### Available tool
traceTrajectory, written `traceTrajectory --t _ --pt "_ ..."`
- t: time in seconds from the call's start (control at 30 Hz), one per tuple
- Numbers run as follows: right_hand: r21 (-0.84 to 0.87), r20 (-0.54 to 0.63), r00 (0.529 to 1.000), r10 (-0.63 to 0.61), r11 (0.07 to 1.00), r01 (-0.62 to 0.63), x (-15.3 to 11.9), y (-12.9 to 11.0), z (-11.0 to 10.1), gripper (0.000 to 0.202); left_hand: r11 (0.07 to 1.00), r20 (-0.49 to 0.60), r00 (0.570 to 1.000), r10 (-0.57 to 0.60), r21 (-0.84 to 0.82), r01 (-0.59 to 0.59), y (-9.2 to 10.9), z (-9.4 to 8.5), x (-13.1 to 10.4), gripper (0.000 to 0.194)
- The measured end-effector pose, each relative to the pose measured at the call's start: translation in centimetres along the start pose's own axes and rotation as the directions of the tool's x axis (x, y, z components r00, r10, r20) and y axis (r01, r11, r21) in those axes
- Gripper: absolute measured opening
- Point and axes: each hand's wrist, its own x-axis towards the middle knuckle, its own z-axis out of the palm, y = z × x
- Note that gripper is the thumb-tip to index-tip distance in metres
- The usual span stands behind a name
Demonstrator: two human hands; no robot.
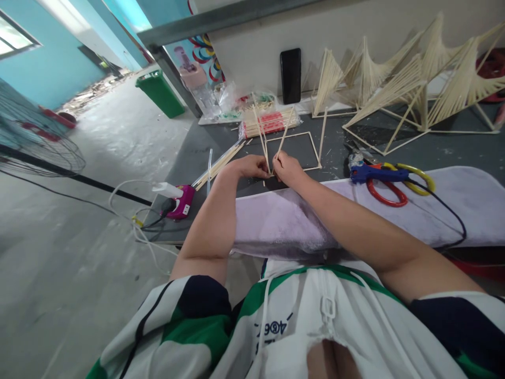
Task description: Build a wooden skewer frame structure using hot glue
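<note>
A small frame of thin wooden sticks (311,146) lies on the grey table, with a stick standing up at its right corner. At the frame's near left corner, my left hand (252,166) pinches the foot of upright sticks (261,129). Close beside it, my right hand (288,167) is closed on another wooden stick (286,129), which tilts up to the right. The fingertips of both hands nearly meet, and the joint between them is partly hidden. A blue glue gun (374,173) rests to the right, on scissors with red and yellow handles (389,193).
Finished stick models (410,95) stand at the back right. Behind my hands are a bag of sticks (272,122) and a black phone (291,76) against the wall. A purple power strip (180,202) with cords sits at the left edge. A lilac towel (276,218) covers the front edge.
</note>
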Motion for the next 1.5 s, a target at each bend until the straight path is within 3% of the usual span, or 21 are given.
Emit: traceTrajectory --t 0.3,0.5,1.13,1.27,1.33,1.43,1.5 --pt "0.012 0.01 1.0 0.008 1.0 -0.008 -0.1 -0.2 -0.1 0.024 0.993 -0.04 0.998 0.044 -0.107 -0.048 -1.1 0.1 0.0 0.018" --pt "-0.007 -0.012 1.0 0.019 1.0 -0.019 -0.2 -0.2 -0.2 0.023 0.973 -0.051 0.992 0.114 -0.196 -0.122 -1.9 0.3 0.0 0.022" --pt "0.125 -0.065 0.995 0.08 0.99 -0.071 -0.5 0.2 0.1 0.019 0.958 0.004 0.995 0.101 -0.271 -0.096 -1.6 -0.4 -1.1 0.027" --pt "0.107 -0.039 0.998 0.046 0.993 -0.042 -0.4 0.3 0.2 0.02 0.942 -0.089 0.993 0.082 -0.318 -0.107 -1.4 -1.0 -1.9 0.024" --pt "0.091 -0.015 0.999 0.034 0.995 -0.033 -0.3 0.5 0.3 0.02 0.926 -0.273 0.959 0.071 -0.341 -0.165 -0.8 -1.1 -2.1 0.024" --pt "0.108 -0.002 0.999 0.032 0.994 -0.031 -0.2 0.8 0.7 0.019 0.921 -0.599 0.799 0.054 -0.279 -0.272 1.1 -0.6 -1.9 0.025" --pt "0.122 -0.003 1.0 0.028 0.992 -0.027 0.0 1.1 0.9 0.02 0.933 -0.671 0.732 0.119 -0.176 -0.314 2.5 0.1 -1.5 0.026"
